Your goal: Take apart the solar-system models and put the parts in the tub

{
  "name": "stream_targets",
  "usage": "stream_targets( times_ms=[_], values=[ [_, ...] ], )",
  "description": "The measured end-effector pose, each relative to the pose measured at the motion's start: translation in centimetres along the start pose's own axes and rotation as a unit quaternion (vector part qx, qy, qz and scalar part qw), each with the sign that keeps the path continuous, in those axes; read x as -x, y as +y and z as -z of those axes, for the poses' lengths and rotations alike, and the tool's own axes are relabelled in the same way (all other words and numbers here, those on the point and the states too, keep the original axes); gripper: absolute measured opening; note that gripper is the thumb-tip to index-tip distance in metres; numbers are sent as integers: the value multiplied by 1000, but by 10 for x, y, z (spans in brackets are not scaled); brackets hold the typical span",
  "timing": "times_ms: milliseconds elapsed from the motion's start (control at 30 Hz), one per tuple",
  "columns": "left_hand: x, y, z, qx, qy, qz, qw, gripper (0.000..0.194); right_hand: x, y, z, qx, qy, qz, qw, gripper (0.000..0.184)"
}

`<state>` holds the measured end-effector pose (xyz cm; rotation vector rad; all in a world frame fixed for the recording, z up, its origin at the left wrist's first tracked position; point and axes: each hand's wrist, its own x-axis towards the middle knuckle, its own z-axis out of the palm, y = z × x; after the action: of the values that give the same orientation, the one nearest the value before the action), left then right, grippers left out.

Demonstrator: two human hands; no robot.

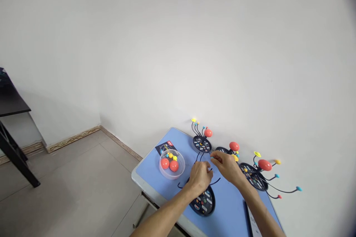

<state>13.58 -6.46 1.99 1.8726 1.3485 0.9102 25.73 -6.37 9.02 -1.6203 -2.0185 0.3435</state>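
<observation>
Via the head cam I've got both hands apart, over the right part of the pale blue tabletop (144, 173). My right hand (227, 164) is pinched on a small light blue plastic bead (212, 158), held up between thumb and fingertips. My left hand (199, 174) curls in just beside it, above the round black plastic base w/ printed face (204, 205); can't tell if its fingers actually grip one of the thin black curved arms (216, 182) or only rest near, b/c the knuckles hide the spot. That base sits near the table's front edge.

Progress, my read: early on this one. The arm ends I can see are bare, w/ no big red ball visible on it, tho the hand covers part. 3 similar models look more or less done: back one (202, 144), middle one (234, 146) (partly blocked by my right hand), right one (251, 177), each w/ red ball + coloured bits.

Left over: clear round plastic tub (181, 172) w/ 2 glossy red balls (174, 166) plus small yellow, orange & blue pieces (170, 155).
</observation>
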Motion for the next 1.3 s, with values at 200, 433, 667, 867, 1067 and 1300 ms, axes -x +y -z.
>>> stream_targets(
  times_ms=[200,433,667,867,1067,1300],
  values=[
    [7,-3,6,72,4,-4,997,51,-11,-30,0,-2,-4,11,1000,20],
    [33,-10,13,143,62,-46,987,55,-38,-65,-19,46,-94,51,993,20],
    [45,-18,8,136,41,-49,989,56,-58,-83,-55,173,-220,59,958,18],
    [46,-24,7,143,50,-70,986,49,-57,-87,-70,202,-255,42,945,37],
    [47,-35,-2,119,85,-73,986,48,-50,-75,-30,181,-197,52,962,26],
    [49,-44,-17,95,141,-78,982,42,-11,-37,15,136,-81,29,987,25]
  ],
)
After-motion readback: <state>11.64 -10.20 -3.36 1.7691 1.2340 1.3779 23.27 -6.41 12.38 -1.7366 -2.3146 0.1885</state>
